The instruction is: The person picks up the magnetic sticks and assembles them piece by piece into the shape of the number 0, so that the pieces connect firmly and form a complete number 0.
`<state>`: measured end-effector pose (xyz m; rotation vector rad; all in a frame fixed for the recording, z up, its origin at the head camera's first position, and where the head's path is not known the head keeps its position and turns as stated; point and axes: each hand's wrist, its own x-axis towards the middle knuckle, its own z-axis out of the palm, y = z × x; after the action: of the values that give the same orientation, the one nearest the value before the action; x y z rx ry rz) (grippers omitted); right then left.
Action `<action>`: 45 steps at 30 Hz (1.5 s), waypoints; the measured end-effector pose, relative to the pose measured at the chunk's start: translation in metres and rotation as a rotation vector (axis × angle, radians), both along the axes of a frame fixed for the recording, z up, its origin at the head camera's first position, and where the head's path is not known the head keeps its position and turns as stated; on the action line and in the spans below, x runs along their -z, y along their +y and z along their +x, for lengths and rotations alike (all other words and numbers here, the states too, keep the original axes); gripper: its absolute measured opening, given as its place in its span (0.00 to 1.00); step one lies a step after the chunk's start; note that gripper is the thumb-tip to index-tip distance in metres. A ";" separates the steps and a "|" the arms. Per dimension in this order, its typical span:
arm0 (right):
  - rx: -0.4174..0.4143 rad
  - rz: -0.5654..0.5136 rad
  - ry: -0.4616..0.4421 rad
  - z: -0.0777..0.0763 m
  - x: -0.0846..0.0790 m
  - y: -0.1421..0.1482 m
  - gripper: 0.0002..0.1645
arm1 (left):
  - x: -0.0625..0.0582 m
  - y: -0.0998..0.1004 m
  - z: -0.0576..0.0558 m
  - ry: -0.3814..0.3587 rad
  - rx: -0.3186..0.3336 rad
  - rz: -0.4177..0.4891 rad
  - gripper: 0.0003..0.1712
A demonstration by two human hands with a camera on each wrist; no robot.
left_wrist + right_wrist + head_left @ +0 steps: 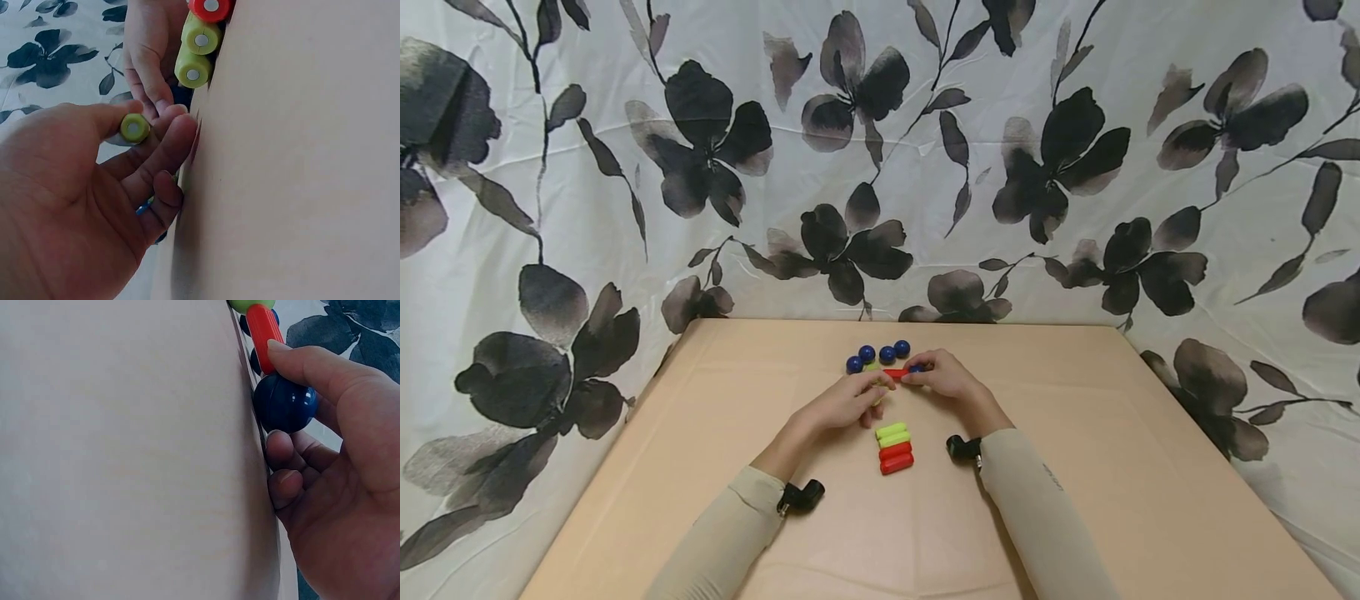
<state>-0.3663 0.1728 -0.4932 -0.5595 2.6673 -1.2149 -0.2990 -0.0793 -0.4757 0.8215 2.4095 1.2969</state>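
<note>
In the left wrist view, my left hand (94,181) pinches a yellow-green rod (134,127) between thumb and fingers; a silver disc shows on its end. My right hand (356,425) holds a glossy blue ball (284,403), its thumb at the joint with a red rod (264,337). In the head view that red rod (895,374) spans the gap between left fingertips and right hand. Whether the left fingers touch it I cannot tell. Just beyond the hands lie several blue balls (867,353), with another yellow-green piece (871,367) among them, partly hidden.
Nearer on the tan tabletop (1075,467), yellow-green rods (892,433) and red rods (896,457) lie side by side in a short row between the forearms. A floral cloth (925,167) hangs behind the far table edge. Each wrist wears a black camera (802,497).
</note>
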 end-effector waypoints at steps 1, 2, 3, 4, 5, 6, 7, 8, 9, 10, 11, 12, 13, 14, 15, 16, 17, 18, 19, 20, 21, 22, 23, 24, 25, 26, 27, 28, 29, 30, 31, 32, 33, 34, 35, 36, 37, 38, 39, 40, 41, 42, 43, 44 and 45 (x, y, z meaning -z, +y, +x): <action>0.004 -0.003 -0.007 0.000 0.000 0.000 0.13 | 0.001 0.000 -0.001 0.001 -0.005 -0.005 0.17; 0.005 0.001 -0.010 0.000 0.000 0.000 0.13 | 0.002 -0.001 -0.001 0.003 -0.014 -0.011 0.16; 0.004 0.002 -0.011 0.000 0.001 0.000 0.13 | 0.003 -0.002 -0.001 0.006 -0.022 -0.013 0.16; 0.003 0.001 -0.014 0.000 0.001 0.000 0.13 | 0.004 -0.002 -0.001 0.009 -0.030 -0.015 0.16; 0.002 -0.001 -0.013 0.000 0.001 0.000 0.13 | 0.004 -0.003 -0.002 0.009 -0.039 -0.015 0.16; 0.001 -0.002 -0.015 0.000 0.000 -0.001 0.13 | 0.004 -0.004 -0.002 0.011 -0.046 -0.017 0.16; 0.000 -0.003 -0.015 0.000 0.001 -0.001 0.13 | 0.005 -0.005 -0.002 0.010 -0.050 -0.015 0.16; -0.002 -0.002 -0.012 0.000 0.001 -0.001 0.13 | 0.004 -0.006 -0.001 0.013 -0.054 -0.016 0.16; -0.002 -0.005 -0.013 0.000 0.001 -0.001 0.13 | 0.005 -0.007 -0.002 0.016 -0.056 -0.017 0.16; -0.003 -0.008 -0.014 0.000 0.001 -0.001 0.13 | 0.005 -0.007 -0.002 0.018 -0.057 -0.019 0.16; -0.006 -0.010 -0.013 0.000 0.001 -0.001 0.13 | 0.006 -0.008 -0.003 0.018 -0.058 -0.020 0.16; -0.009 -0.011 -0.013 0.000 0.002 -0.001 0.13 | 0.006 -0.009 -0.003 0.020 -0.059 -0.022 0.17; -0.012 -0.011 -0.012 -0.001 0.002 -0.001 0.13 | 0.006 -0.009 -0.003 0.019 -0.062 -0.022 0.17; -0.015 -0.009 -0.009 -0.001 0.002 -0.001 0.13 | 0.006 -0.009 -0.004 0.021 -0.065 -0.024 0.17; -0.017 -0.008 -0.009 -0.001 0.001 -0.001 0.13 | 0.006 -0.009 -0.004 0.029 -0.071 -0.032 0.18; -0.018 -0.006 -0.005 -0.001 0.001 -0.001 0.13 | 0.006 -0.009 -0.005 0.040 -0.078 -0.040 0.18; -0.018 -0.003 -0.002 -0.001 0.001 -0.001 0.13 | 0.005 -0.009 -0.005 0.058 -0.088 -0.052 0.17; -0.016 0.000 0.001 -0.002 0.001 0.000 0.13 | 0.005 -0.008 -0.006 0.077 -0.098 -0.066 0.17; -0.016 0.002 0.004 -0.002 0.001 0.000 0.13 | 0.005 -0.008 -0.006 0.093 -0.106 -0.083 0.16; -0.014 0.002 0.006 -0.002 0.001 0.000 0.12 | 0.005 -0.007 -0.007 0.111 -0.113 -0.101 0.15; -0.013 0.004 0.006 -0.002 0.001 0.000 0.12 | 0.005 -0.007 -0.007 0.126 -0.117 -0.122 0.14; -0.013 0.005 0.006 -0.002 0.001 0.000 0.12 | 0.005 -0.007 -0.007 0.139 -0.118 -0.140 0.13; -0.012 0.003 0.002 -0.002 0.001 0.000 0.12 | 0.005 -0.006 -0.007 0.148 -0.116 -0.156 0.12; -0.012 0.003 -0.001 -0.002 0.001 0.000 0.12 | 0.005 -0.006 -0.007 0.151 -0.114 -0.169 0.11; -0.012 0.002 -0.005 -0.002 0.002 0.001 0.12 | 0.005 -0.006 -0.007 0.156 -0.113 -0.183 0.11; -0.012 0.002 -0.010 -0.002 0.002 0.001 0.12 | 0.005 -0.005 -0.007 0.163 -0.115 -0.196 0.10; -0.011 0.002 -0.012 -0.002 0.002 0.001 0.12 | 0.005 -0.005 -0.007 0.170 -0.117 -0.206 0.11; -0.010 -0.001 -0.014 -0.002 0.002 0.001 0.12 | 0.005 -0.005 -0.007 0.177 -0.122 -0.213 0.11; -0.009 -0.003 -0.013 -0.003 0.002 0.001 0.12 | 0.005 -0.005 -0.007 0.185 -0.127 -0.220 0.11; -0.008 -0.004 -0.011 -0.003 0.002 0.001 0.13 | 0.005 -0.005 -0.007 0.193 -0.131 -0.223 0.12; -0.009 -0.007 -0.009 -0.003 0.002 0.001 0.13 | 0.006 -0.004 -0.008 0.198 -0.135 -0.230 0.12; -0.010 -0.009 -0.006 -0.003 0.002 0.001 0.13 | 0.006 -0.004 -0.008 0.202 -0.138 -0.236 0.12; -0.014 -0.008 -0.004 -0.003 0.002 0.001 0.13 | 0.006 -0.004 -0.008 0.203 -0.138 -0.241 0.12; -0.019 -0.009 -0.002 -0.002 0.001 0.000 0.13 | 0.006 -0.003 -0.008 0.202 -0.138 -0.245 0.11; -0.023 -0.008 -0.001 -0.002 0.001 0.000 0.13 | 0.006 -0.003 -0.008 0.201 -0.137 -0.248 0.11; -0.026 -0.006 -0.002 -0.002 0.001 0.000 0.13 | 0.006 -0.002 -0.007 0.199 -0.136 -0.252 0.11; -0.031 -0.004 -0.002 -0.002 0.000 -0.001 0.13 | 0.006 -0.002 -0.007 0.197 -0.137 -0.256 0.10; -0.034 0.000 -0.003 -0.002 0.000 -0.002 0.12 | 0.005 -0.002 -0.006 0.198 -0.136 -0.258 0.10; -0.037 0.003 -0.003 -0.002 0.000 -0.002 0.12 | 0.005 -0.002 -0.006 0.196 -0.136 -0.259 0.10; -0.037 0.005 0.000 -0.002 -0.001 -0.002 0.12 | 0.005 -0.001 -0.006 0.197 -0.137 -0.259 0.10; -0.036 0.006 0.003 -0.003 -0.001 -0.003 0.11 | 0.004 -0.002 -0.006 0.199 -0.138 -0.261 0.11; -0.036 0.008 0.006 -0.003 -0.002 -0.003 0.11 | 0.004 -0.002 -0.006 0.199 -0.138 -0.261 0.11; -0.036 0.008 0.010 -0.002 -0.003 -0.004 0.11 | 0.004 -0.002 -0.007 0.201 -0.138 -0.261 0.11; -0.037 0.011 0.013 -0.002 -0.003 -0.004 0.11 | 0.004 -0.002 -0.007 0.203 -0.138 -0.261 0.12; -0.037 0.010 0.016 -0.003 -0.004 -0.005 0.11 | 0.004 -0.002 -0.007 0.204 -0.138 -0.259 0.13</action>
<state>-0.3690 0.1682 -0.4895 -0.6164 2.6619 -1.1920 -0.3063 -0.0814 -0.4798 0.7566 2.7634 0.9545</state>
